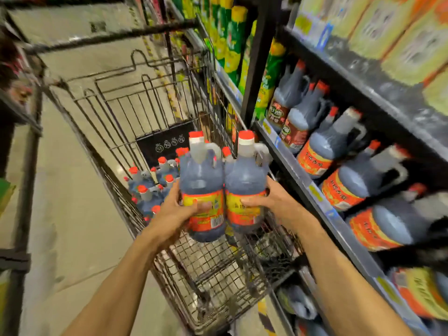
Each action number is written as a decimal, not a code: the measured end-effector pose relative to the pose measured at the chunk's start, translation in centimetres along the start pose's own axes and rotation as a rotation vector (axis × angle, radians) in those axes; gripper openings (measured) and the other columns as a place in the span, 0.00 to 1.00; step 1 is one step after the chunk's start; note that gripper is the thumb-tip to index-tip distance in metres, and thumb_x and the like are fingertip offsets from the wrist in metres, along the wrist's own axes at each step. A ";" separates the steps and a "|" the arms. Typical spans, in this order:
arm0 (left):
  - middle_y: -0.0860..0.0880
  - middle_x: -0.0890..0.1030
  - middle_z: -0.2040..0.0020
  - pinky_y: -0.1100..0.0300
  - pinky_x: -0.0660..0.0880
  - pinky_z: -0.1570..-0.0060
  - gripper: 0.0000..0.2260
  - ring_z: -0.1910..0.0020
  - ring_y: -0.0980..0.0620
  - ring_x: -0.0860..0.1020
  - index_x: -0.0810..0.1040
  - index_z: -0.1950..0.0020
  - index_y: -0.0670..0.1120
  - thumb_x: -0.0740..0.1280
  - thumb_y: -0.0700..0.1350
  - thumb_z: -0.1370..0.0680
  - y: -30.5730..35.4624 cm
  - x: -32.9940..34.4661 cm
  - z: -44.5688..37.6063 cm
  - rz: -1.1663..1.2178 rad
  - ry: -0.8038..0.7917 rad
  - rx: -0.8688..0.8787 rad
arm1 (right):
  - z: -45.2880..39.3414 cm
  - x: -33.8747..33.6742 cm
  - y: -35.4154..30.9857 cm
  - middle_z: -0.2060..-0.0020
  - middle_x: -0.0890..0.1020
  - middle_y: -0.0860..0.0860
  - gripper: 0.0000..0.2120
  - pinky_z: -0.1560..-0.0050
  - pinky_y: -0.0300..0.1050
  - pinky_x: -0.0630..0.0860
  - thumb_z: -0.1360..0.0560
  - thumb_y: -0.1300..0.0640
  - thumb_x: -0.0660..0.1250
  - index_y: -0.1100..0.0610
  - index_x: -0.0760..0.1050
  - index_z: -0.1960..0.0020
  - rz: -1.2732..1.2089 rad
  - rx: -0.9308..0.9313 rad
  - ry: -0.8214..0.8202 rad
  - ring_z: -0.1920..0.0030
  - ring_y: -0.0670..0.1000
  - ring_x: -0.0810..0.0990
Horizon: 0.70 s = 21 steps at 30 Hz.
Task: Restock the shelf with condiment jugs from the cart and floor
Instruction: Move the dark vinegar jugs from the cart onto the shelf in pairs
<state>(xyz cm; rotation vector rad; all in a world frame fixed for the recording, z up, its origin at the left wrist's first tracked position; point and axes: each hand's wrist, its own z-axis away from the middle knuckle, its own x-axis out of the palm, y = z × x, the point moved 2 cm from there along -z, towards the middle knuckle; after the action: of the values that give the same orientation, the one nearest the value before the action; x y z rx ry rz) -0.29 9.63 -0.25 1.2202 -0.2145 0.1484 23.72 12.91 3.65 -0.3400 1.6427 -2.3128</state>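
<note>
Head view: we hold two upright jugs side by side over the cart (150, 112): left hand (177, 212) grips the left jug (202, 187), right hand (269, 202) grips the right jug (244, 185); the shelf (298, 175) lies at 3 o'clock, stocked with more jugs

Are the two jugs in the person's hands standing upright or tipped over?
Upright. The left jug and right jug have their red caps on top, gripped by the left hand and right hand.

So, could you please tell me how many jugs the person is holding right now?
2. The left hand grips one jug and the right hand grips another jug, side by side above the cart. More jugs sit deeper in the cart, unheld.
</note>
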 end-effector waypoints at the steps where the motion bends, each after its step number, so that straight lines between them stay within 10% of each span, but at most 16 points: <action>1: 0.49 0.86 0.46 0.51 0.82 0.57 0.40 0.49 0.46 0.85 0.74 0.38 0.57 0.84 0.47 0.47 1.9 0.5 0.8 0.009 -0.003 0.031 | 1.1 0.5 -1.7 0.41 0.84 0.47 0.29 0.41 0.50 0.81 0.30 0.64 0.75 0.49 0.73 0.32 -0.026 -0.027 0.027 0.38 0.52 0.82; 6: 0.48 0.86 0.45 0.54 0.82 0.56 0.39 0.51 0.48 0.85 0.74 0.38 0.56 0.84 0.49 0.46 11.6 2.4 5.0 -0.036 -0.096 0.178 | 5.8 2.9 -9.7 0.49 0.87 0.48 0.23 0.54 0.45 0.83 0.32 0.60 0.76 0.50 0.76 0.39 -0.114 -0.165 0.137 0.50 0.51 0.86; 11: 0.43 0.85 0.44 0.45 0.82 0.49 0.39 0.47 0.42 0.84 0.74 0.34 0.50 0.81 0.49 0.44 20.4 3.6 8.8 -0.115 -0.147 0.289 | 10.1 5.5 -16.8 0.43 0.85 0.54 0.36 0.44 0.56 0.80 0.40 0.48 0.79 0.52 0.75 0.34 -0.162 -0.295 0.269 0.42 0.59 0.84; 21: 0.41 0.85 0.45 0.43 0.82 0.48 0.39 0.48 0.40 0.84 0.72 0.35 0.46 0.81 0.48 0.43 29.7 8.2 16.6 -0.097 -0.368 0.396 | 21.3 8.6 -24.5 0.48 0.86 0.56 0.24 0.57 0.49 0.83 0.31 0.56 0.73 0.57 0.75 0.36 -0.199 -0.499 0.407 0.50 0.57 0.86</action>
<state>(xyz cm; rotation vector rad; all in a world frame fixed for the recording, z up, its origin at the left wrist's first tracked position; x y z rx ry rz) -0.46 4.05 34.26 1.6466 -0.4609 -0.1277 20.89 -1.27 34.01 -0.1379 2.4965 -2.1775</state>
